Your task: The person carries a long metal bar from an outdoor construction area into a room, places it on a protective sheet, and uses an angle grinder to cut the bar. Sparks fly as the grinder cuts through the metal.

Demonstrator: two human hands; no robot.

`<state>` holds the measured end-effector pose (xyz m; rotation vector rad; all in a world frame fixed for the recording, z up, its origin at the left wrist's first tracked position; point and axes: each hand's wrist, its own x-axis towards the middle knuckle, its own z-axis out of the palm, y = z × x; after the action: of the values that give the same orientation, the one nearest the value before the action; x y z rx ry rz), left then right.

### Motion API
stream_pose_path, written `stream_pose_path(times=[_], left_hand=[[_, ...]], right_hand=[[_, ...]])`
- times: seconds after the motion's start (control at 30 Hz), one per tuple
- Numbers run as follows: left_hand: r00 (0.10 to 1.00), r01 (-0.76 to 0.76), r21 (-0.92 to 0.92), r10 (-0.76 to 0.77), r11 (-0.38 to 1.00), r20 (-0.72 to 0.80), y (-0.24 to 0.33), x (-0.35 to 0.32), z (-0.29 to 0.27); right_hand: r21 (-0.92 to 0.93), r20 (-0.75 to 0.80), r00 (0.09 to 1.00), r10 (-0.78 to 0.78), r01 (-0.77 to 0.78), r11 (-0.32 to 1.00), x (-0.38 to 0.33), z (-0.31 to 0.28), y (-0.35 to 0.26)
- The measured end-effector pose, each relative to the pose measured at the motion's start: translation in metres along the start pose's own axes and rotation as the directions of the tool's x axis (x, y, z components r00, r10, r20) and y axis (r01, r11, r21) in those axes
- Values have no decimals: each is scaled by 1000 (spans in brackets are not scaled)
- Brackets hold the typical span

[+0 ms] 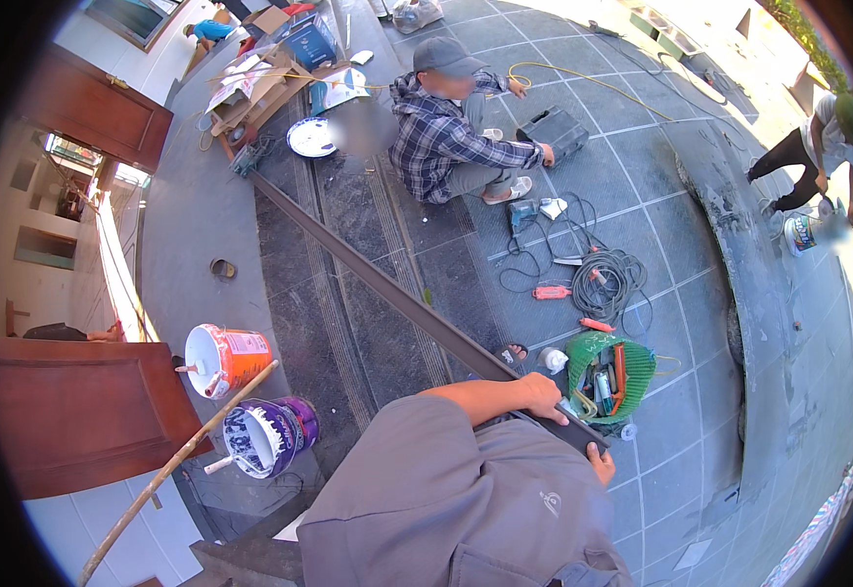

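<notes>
Head view: left hand and right hand have fingers closed on a long, brown, metal-looking bar, apparently steadying it; shifting it calls for two-handed support.

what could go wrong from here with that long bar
If the long brown bar swings sideways, it might hit the crouching person, who is close to its length.

Its near end, where the left hand and right hand are, sits beside the green basket of tools, so it could knock that over.

The loose coiled cable on the tiles could trip someone.
</notes>
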<state>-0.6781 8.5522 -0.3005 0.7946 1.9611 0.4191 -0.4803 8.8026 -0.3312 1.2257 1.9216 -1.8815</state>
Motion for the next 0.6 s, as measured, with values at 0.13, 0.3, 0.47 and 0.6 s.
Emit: stream_pose_path(times=[0.13, 0.3, 0.47, 0.6], left_hand=[[990, 131, -60, -134, 990, -45, -12, -11, 4], [992, 122, -88, -124, 989, -17, -8, -14, -2], [993, 117, -90, -118, 989, -5, -7, -10, 3], [992, 123, -100, -124, 987, -1, -7, -8, 3]], right_hand=[[-108, 14, 1000, 21, -19, 994, 7, -1, -4], [-186, -39, 989, 140, -144, 972, 5, -3, -19], [-241, -20, 982, 188, -187, 952, -7, 4, -44], [-313, -49, 974, 222, -226, 923, -3, 2, -44]])
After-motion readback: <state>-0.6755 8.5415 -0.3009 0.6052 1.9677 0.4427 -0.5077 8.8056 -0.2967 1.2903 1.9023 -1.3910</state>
